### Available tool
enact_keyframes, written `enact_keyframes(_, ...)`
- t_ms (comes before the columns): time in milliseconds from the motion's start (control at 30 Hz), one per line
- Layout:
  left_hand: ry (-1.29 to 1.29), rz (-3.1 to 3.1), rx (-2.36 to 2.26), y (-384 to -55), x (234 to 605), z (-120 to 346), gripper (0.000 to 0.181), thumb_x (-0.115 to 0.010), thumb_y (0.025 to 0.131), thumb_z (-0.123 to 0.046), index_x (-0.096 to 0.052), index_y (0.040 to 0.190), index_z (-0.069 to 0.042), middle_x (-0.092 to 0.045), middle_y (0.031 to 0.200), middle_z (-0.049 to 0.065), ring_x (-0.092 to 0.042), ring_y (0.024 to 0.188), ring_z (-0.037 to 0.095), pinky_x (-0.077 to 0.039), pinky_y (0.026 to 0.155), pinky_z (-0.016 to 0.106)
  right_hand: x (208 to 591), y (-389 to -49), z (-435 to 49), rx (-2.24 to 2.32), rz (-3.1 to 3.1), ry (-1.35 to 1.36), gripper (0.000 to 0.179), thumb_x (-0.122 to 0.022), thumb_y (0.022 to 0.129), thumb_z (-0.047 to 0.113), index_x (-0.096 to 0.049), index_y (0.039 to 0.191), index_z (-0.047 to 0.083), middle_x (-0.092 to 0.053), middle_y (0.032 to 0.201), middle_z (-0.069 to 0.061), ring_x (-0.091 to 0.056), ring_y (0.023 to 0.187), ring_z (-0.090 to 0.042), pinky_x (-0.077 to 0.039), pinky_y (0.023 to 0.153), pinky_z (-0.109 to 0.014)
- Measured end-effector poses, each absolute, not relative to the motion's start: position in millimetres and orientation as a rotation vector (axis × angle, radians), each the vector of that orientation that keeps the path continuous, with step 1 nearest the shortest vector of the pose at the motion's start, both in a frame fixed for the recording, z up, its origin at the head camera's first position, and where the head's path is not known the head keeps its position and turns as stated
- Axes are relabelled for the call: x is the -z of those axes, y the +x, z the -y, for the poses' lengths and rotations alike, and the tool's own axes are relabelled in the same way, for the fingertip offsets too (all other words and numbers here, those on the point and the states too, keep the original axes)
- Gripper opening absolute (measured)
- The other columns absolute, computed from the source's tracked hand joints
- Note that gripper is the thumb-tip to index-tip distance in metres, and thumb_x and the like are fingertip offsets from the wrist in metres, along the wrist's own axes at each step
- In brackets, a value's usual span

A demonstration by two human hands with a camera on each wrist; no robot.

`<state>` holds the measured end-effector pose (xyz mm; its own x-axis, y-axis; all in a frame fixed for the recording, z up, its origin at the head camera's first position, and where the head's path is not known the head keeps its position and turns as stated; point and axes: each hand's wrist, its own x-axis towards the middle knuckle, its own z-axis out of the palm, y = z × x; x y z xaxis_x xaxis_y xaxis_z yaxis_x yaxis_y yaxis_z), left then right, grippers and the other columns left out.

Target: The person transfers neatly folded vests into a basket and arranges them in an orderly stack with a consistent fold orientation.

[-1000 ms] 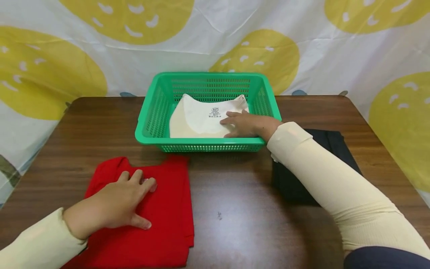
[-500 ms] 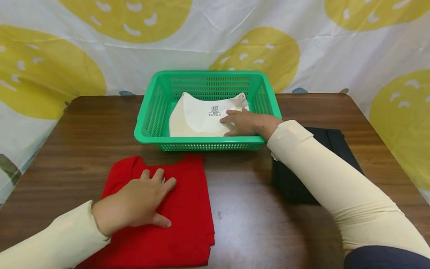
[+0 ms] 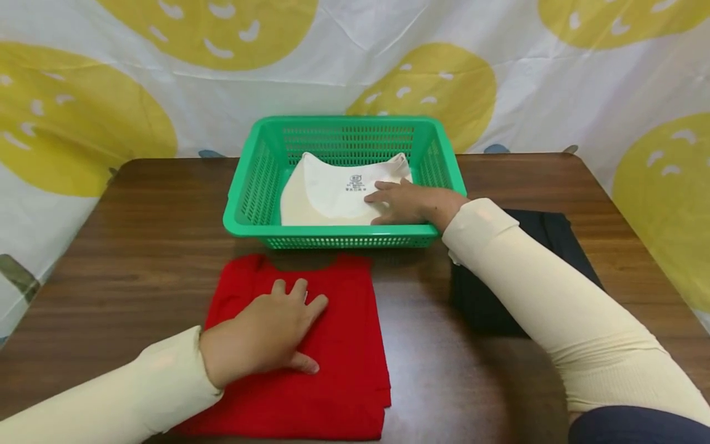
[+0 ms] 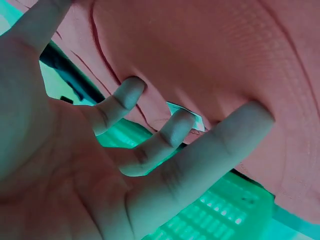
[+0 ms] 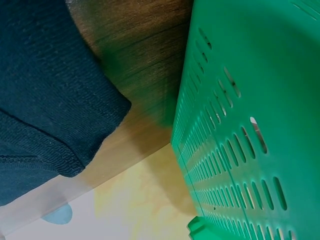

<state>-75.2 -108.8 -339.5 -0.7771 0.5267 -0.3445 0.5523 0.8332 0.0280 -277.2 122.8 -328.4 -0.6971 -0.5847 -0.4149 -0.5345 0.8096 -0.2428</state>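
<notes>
A folded red T-shirt (image 3: 349, 351) lies at the front of the table. My left hand (image 3: 261, 333) is spread over it, with its fingertips pressing the cloth near the neckline. In the left wrist view those fingertips (image 4: 131, 91) dent the shirt (image 4: 200, 60) beside a small white label (image 4: 197, 120). My right hand (image 3: 410, 203) reaches over the front rim of a green plastic basket (image 3: 333, 232). Its fingers lie extended on a folded cream T-shirt (image 3: 316, 197) with a small dark print inside the neck. The right wrist view shows the basket's slotted side but no hand.
A folded black garment (image 3: 546, 240) lies right of the basket, partly under my right forearm in the head view. The wooden table (image 3: 138, 228) ends at a hanging white cloth (image 3: 222, 105) printed with yellow fruit shapes.
My left hand has slid the red T-shirt to the right across the table, bringing it below the basket. The right hand and the cream T-shirt have stayed put.
</notes>
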Motion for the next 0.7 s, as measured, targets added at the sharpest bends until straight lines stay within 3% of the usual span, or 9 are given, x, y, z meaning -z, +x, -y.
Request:
enact_keyframes(200,0.838,-2.669,0.183,-74,341,85,0.087,-0.083,0.072,-0.057,-0.049,0.136,-0.011,-0.053,0.134,0.019,-0.055,0.116,0.041,-0.062,0.073,0.041,329,-278,-122,0.118,-2.519,-0.840,0.066,-0.057,0.099,0.043,-0.035,0.156,0.017,-0.018,0.167,-0.014,-0.012,0.156,-0.034,-0.005,0.126,-0.054)
enact_keyframes(400,0.909,-2.670,0.276,-74,343,63,0.082,-0.082,0.070,-0.062,-0.052,0.129,-0.014,-0.057,0.123,0.013,-0.058,0.107,0.033,-0.062,0.071,0.034,330,-275,-124,0.113,-2.523,-0.797,0.068,-0.058,0.097,0.043,-0.034,0.157,0.019,-0.018,0.167,-0.013,-0.011,0.154,-0.041,-0.015,0.124,-0.058)
enact_keyframes(700,0.876,-2.648,0.248,-87,342,48,0.093,-0.082,0.067,-0.066,-0.050,0.138,-0.015,-0.057,0.130,0.013,-0.060,0.110,0.034,-0.060,0.083,0.036,331,-277,-122,0.114,-2.530,-0.781,0.069,-0.060,0.096,0.044,-0.034,0.157,0.021,-0.018,0.167,-0.013,-0.012,0.153,-0.046,-0.024,0.121,-0.058)
